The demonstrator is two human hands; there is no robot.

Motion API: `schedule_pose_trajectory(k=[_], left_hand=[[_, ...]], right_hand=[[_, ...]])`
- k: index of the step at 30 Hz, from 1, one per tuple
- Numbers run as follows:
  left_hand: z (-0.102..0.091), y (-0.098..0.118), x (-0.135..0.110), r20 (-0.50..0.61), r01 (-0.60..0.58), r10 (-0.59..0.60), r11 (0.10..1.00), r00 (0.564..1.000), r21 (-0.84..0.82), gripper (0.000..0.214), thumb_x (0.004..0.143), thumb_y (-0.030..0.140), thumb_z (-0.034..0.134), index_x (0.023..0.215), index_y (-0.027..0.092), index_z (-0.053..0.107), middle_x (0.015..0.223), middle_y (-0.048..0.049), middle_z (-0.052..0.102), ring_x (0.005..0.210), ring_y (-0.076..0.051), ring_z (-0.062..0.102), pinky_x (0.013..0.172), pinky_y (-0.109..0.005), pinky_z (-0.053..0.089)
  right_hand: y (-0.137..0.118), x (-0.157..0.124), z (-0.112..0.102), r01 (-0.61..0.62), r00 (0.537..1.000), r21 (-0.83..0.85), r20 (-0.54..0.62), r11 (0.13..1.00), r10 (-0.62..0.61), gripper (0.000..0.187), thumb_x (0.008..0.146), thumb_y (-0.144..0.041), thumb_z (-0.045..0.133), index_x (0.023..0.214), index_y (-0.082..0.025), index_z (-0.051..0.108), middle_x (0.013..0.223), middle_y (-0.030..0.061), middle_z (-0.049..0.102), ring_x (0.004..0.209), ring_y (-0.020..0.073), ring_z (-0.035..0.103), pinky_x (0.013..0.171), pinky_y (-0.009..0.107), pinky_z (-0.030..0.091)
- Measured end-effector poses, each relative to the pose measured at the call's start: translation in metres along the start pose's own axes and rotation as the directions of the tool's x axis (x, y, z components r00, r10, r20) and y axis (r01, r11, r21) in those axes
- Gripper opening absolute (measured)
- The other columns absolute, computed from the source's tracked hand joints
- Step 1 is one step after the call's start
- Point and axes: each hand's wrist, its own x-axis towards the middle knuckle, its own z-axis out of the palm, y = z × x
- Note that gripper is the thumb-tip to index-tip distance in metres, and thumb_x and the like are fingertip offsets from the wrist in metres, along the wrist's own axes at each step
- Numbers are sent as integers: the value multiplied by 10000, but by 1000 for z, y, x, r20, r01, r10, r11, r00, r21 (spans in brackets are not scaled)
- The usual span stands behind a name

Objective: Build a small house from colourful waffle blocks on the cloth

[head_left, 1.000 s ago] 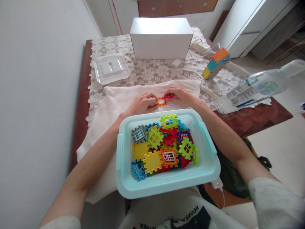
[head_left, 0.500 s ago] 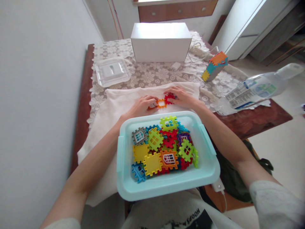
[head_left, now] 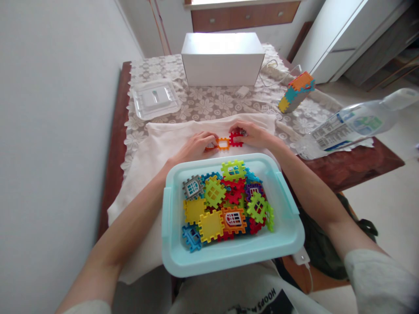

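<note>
Taking the middle orange frame (head_left: 224, 144) as the centre of my clock, I see the row of pieces lying almost along the 9-to-3 line, its 3 o'clock end tipped slightly toward the far side. It rests on the white cloth (head_left: 157, 144), just beyond the tub (head_left: 284, 246). At 9 o'clock my left hand (head_left: 199, 144) has its fingers closed over the left orange piece (head_left: 211, 146); at 3 my right hand (head_left: 248, 133) pinches the red piece (head_left: 236, 140) between thumb and fingers. Most of the left orange piece is under my fingers, and the red one's outer side is covered too. I cannot tell whether the red teeth are locked into the middle frame or only meet it. Inside the tub, overlapping pieces hide the lower layers. The sleeves run out of view below. For room, a narrow strip of cloth separates the row from the tub's rim at 6, the cloth's far hem is near at 12, and a wider spread reaches toward 8. Farther off stand the white box (head_left: 222, 67) at 12, clear lid (head_left: 156, 99) at 10, toothed block (head_left: 294, 92) at 2 and bottle (head_left: 347, 124) near 3.
</note>
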Motion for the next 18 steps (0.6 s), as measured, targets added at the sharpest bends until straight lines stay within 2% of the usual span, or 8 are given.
schedule_pose_trajectory(k=[6, 11, 18], left_hand=[[0, 1, 0, 4, 23, -23, 1000, 1000, -4, 165, 1081, 348, 653, 1105, 226, 761, 1394, -146, 796, 1192, -279, 745, 1074, -489, 641], [1, 0, 0, -6, 22, -22, 1000, 1000, -13, 158, 1073, 345, 661, 1088, 222, 760, 1369, -151, 799, 1169, -277, 745, 1055, -484, 641], [0, 4, 0, -10, 20, -21, 999, 1000, -41, 153, 1081, 332, 649, 1082, 211, 744, 1336, -154, 798, 1142, -265, 749, 1048, -463, 636]], right_hand=[[-5, 1, 3, -45, 997, 76, 67, 996, 39, 213, 926, -361, 709, 1119, -307, 780, 1089, 42, 830, 968, 280, 736, 955, 483, 646], [-9, 3, 6, -43, 998, 35, 41, 998, 42, 148, 922, -398, 726, 1036, -315, 769, 1083, 49, 822, 961, 284, 726, 972, 502, 639], [-10, 3, 10, -84, 996, 78, 46, 993, 80, 178, 934, -470, 709, 1004, -309, 739, 966, 24, 786, 881, 257, 696, 837, 437, 598]])
